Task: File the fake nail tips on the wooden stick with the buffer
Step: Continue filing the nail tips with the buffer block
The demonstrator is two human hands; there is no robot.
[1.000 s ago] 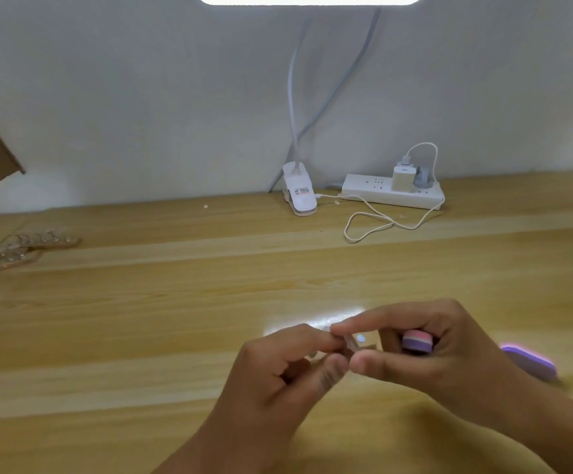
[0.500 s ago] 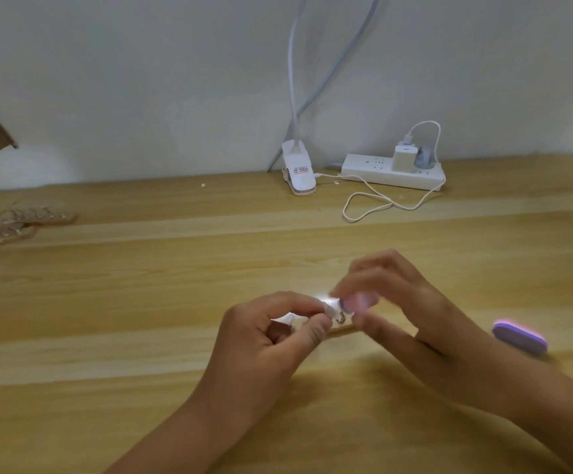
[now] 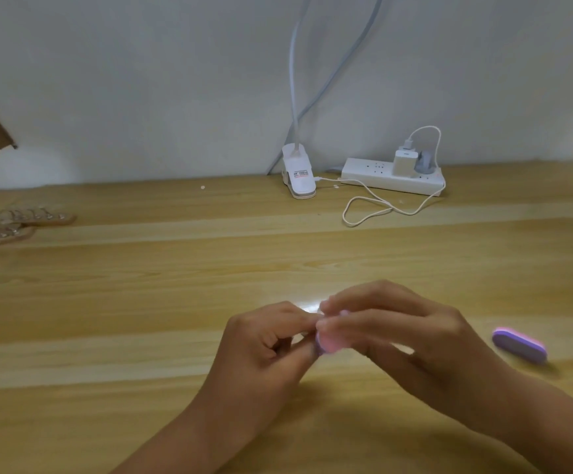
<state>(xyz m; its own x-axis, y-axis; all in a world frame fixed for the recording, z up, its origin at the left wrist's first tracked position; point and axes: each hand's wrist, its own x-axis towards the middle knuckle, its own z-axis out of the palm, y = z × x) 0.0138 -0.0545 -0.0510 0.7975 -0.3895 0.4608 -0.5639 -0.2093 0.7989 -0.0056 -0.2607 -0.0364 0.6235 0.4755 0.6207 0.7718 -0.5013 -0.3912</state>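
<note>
Buffer (image 3: 328,344) in right hand (image 3: 415,343), stick (image 3: 305,336) in left hand (image 3: 261,350)

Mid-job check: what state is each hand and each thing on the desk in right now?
Left hand: pinching a small piece, mostly hidden.
Right hand: gripping the pink buffer, blurred.
Spare buffer: lying on the table, apart from both hands.
Nail-tip sticks: lying at far left.
Charger: plugged into power strip.

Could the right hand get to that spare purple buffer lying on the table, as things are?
Probably yes: the spare purple buffer lies on bare table beside the right hand, with nothing between. But that hand's grip is on a pink buffer, so it would need freeing first.
</note>
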